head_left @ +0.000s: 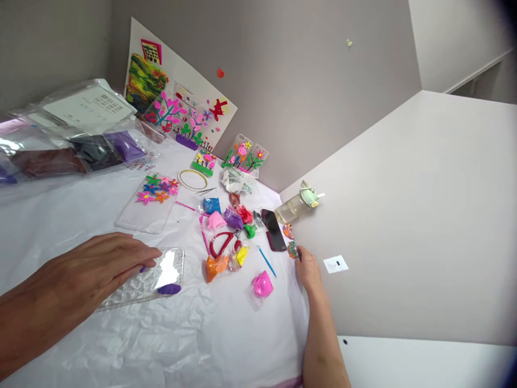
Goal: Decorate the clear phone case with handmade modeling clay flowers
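Note:
My left hand [100,264] lies over a clear phone case [137,288] on the white cloth, fingers stretched forward and close together. Just under its fingertips shows a small bit of purple clay [142,269]. A larger purple clay lump [169,289] sits at the case's near right corner. My right hand [309,269] is at the table's right edge by the wall, fingers curled at a small green and orange decorated piece [292,249]. What those fingers hold is partly hidden. Above that piece is another small orange decorated piece [288,231].
Mid-table are several bagged clay lumps, including orange [217,267] and pink [262,284], with red-handled pliers [221,244] and a blue stick [267,262]. A dark phone [273,230] and bottle [293,207] stand rightward. Behind lies a flower-decorated case [147,210]; plastic bags [81,124] fill the back left.

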`<state>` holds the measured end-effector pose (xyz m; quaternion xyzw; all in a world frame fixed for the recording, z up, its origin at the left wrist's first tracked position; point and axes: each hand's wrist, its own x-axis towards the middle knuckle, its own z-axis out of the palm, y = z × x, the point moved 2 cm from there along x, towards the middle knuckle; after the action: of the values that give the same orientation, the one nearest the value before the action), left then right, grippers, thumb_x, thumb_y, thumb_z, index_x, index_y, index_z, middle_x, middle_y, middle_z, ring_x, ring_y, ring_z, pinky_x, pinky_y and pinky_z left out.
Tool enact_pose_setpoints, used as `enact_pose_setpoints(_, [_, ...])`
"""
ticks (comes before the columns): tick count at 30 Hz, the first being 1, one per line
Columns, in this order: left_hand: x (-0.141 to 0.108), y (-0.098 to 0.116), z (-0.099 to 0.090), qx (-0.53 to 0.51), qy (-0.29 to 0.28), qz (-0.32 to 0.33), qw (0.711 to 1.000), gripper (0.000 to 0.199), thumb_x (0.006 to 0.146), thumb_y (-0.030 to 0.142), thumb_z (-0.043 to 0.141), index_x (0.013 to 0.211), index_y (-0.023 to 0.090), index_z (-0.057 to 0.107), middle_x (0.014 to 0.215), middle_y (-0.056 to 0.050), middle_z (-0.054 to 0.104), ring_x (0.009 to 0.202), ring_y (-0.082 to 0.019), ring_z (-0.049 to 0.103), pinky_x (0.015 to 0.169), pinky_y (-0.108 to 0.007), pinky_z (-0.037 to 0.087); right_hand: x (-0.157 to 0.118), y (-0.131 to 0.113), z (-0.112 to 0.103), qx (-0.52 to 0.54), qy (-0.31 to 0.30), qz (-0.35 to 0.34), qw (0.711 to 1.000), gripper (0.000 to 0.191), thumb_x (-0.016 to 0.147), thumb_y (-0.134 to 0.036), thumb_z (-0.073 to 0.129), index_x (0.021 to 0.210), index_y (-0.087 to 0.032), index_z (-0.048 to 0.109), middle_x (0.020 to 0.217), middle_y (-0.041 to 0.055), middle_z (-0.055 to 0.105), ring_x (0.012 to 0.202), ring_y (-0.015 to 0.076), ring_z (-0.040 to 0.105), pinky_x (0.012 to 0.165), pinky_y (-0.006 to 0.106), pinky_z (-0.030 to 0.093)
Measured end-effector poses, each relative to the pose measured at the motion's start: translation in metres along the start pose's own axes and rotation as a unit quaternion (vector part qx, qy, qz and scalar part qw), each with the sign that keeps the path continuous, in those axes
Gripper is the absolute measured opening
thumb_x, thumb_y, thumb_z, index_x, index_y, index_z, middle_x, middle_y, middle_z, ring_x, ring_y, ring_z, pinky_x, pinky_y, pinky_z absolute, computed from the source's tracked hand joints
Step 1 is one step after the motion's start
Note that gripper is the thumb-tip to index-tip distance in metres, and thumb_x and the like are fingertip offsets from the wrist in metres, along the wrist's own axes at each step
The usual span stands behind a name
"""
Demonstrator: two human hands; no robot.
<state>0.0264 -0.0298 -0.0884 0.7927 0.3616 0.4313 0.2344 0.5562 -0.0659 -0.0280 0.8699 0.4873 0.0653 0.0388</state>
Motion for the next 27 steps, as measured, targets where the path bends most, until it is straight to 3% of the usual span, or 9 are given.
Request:
enact_pose_setpoints(6, [0.010, 0.008, -0.016, 0.058, -0.074, 0.086, 0.992, 0.037, 0.104, 0.019, 0.046, 0.125, 0.027, 0.075, 0.120, 0.000, 0.081, 0.109, -0.019, 0.072, 0.115, -0.035, 0.046, 0.002, -0.003, 0.006, -0.008, 0.009, -0.017, 1.000, 0.051, 0.098, -0.013, 0.046, 0.146, -0.011, 0.060, 0.134, 0.0180, 0.072, 0.128, 0.0315, 0.063, 0.104, 0.038, 0.048])
enact_pose_setpoints(13, [0.016, 0.018, -0.019, 0.093, -0.034, 0.115, 0.988, 0.039, 0.102, 0.007, 0.043, 0.121, 0.022, 0.073, 0.112, -0.002, 0.083, 0.104, -0.016, 0.075, 0.106, -0.033, 0.054, 0.002, 0.000, -0.001, -0.015, 0.012, -0.037, 0.999, 0.051, 0.095, -0.019, 0.049, 0.145, -0.009, 0.059, 0.138, 0.0191, 0.070, 0.130, 0.0358, 0.062, 0.106, 0.044, 0.049])
enact_pose_setpoints(16, [0.016, 0.017, -0.016, 0.085, -0.036, 0.084, 0.992, 0.039, 0.101, 0.009, 0.043, 0.119, 0.022, 0.075, 0.110, -0.002, 0.083, 0.105, -0.018, 0.074, 0.102, -0.035, 0.056, -0.004, 0.001, -0.007, -0.015, 0.017, -0.032, 0.999, 0.051, 0.096, -0.024, 0.049, 0.146, -0.013, 0.058, 0.138, 0.0172, 0.070, 0.128, 0.0351, 0.064, 0.103, 0.043, 0.050])
enact_pose_setpoints(22, [0.020, 0.024, -0.021, 0.044, -0.028, 0.002, 0.999, 0.033, 0.106, 0.035, 0.046, 0.114, 0.027, 0.077, 0.110, 0.000, 0.083, 0.104, -0.021, 0.075, 0.102, -0.037, 0.058, -0.015, 0.005, -0.016, 0.002, 0.031, 0.003, 1.000, 0.054, 0.096, -0.035, 0.048, 0.145, -0.013, 0.059, 0.129, 0.0182, 0.074, 0.115, 0.0358, 0.070, 0.095, 0.045, 0.054])
enact_pose_setpoints(25, [0.020, 0.025, -0.029, 0.003, -0.024, -0.101, 0.995, 0.031, 0.103, 0.046, 0.051, 0.116, 0.032, 0.075, 0.114, 0.001, 0.082, 0.104, -0.023, 0.076, 0.092, -0.032, 0.060, -0.025, -0.002, -0.028, 0.071, 0.061, 0.030, 0.995, 0.056, 0.092, -0.039, 0.054, 0.141, -0.013, 0.062, 0.120, 0.0180, 0.077, 0.107, 0.0358, 0.073, 0.091, 0.047, 0.057])
enact_pose_setpoints(27, [0.019, 0.026, -0.032, -0.041, -0.053, -0.182, 0.981, 0.032, 0.101, 0.053, 0.055, 0.119, 0.035, 0.073, 0.115, 0.001, 0.081, 0.102, -0.024, 0.078, 0.081, -0.026, 0.062, -0.042, -0.019, -0.043, 0.172, 0.092, 0.009, 0.981, 0.055, 0.088, -0.041, 0.060, 0.136, -0.014, 0.065, 0.117, 0.0173, 0.078, 0.101, 0.0337, 0.075, 0.088, 0.046, 0.059])
